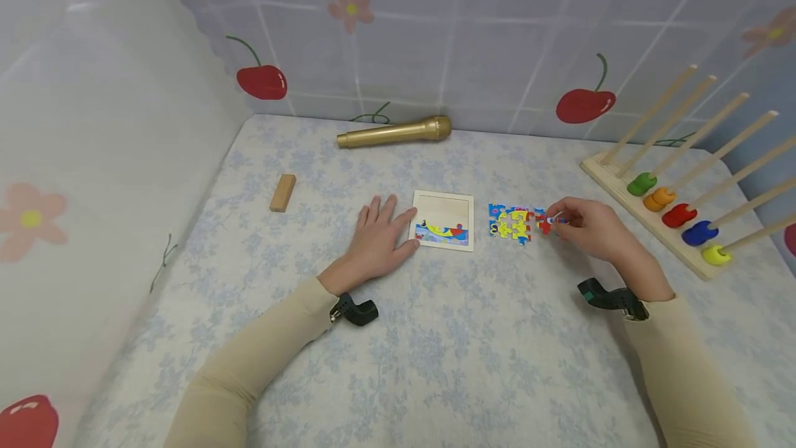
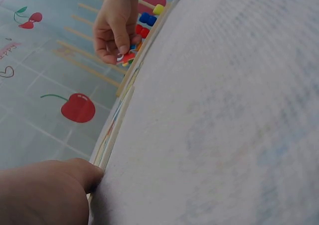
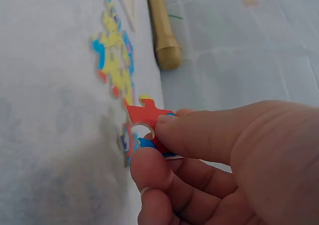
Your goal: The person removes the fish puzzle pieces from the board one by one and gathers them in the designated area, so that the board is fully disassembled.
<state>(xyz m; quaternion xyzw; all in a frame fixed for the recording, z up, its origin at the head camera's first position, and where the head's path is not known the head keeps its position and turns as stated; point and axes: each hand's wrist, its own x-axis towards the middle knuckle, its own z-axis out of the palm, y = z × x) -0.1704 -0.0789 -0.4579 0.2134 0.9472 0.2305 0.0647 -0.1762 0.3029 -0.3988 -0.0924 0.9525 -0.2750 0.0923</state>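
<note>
My right hand [image 1: 587,227] pinches a red and blue jigsaw piece [image 3: 149,116] between thumb and fingers, lifted above the cloth in the right wrist view. Left of it lies a cluster of yellow, blue and red puzzle pieces [image 1: 511,224], partly joined. A square wooden puzzle tray [image 1: 443,193] sits between the hands, its lower part filled with colourful pieces and its upper part bare wood. My left hand [image 1: 376,244] lies flat with fingers spread, index finger and thumb touching the tray's left edge. Another loose piece [image 3: 124,142] shows below the held one in the right wrist view.
A gold microphone [image 1: 394,133] lies at the back of the table. A small wooden block [image 1: 282,193] rests at the left. On the right stands a wooden peg rack [image 1: 649,216] with coloured beads on slanting rods. Patterned fabric hangs behind the table.
</note>
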